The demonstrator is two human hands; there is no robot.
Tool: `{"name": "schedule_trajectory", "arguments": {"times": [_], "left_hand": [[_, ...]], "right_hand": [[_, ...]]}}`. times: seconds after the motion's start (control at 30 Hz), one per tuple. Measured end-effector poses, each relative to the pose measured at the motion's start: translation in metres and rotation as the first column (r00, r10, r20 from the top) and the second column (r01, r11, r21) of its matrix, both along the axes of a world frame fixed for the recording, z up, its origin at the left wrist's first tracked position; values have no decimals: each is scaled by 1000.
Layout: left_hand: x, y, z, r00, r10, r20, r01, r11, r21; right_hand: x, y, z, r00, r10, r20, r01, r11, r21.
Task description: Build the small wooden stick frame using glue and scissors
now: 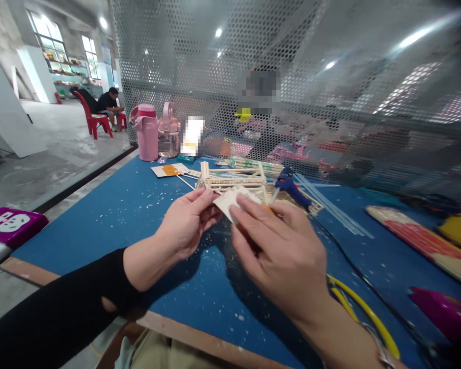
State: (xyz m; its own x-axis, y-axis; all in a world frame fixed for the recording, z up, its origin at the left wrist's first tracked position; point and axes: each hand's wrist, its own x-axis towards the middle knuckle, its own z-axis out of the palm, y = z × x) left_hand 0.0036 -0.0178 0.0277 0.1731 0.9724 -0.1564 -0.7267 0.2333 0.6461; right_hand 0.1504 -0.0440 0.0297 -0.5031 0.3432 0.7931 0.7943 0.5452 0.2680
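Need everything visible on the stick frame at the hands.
The stick frame is built of pale sticks that look like wood: long, roughly parallel rails run crosswise, with a thicker upright cluster at the left end and a slimmer upright at the right. The left hand has its fingertips at the left end; how firmly they grip is unclear. The right hand holds a white piece before its near side, hiding part; contact there can't be told.
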Motion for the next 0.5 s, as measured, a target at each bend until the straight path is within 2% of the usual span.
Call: {"name": "schedule_trajectory", "arguments": {"times": [0.1, 0.5], "left_hand": [[0, 0, 1, 1000, -10, -9, 10, 1000, -5], [-3, 1, 0, 1000, 17, 2, -17, 1000, -7]], "right_hand": [[0, 1, 0, 1000, -16, 9, 15, 1000, 15], [-1, 1, -7, 990, 135, -38, -136, 990, -42]]}}
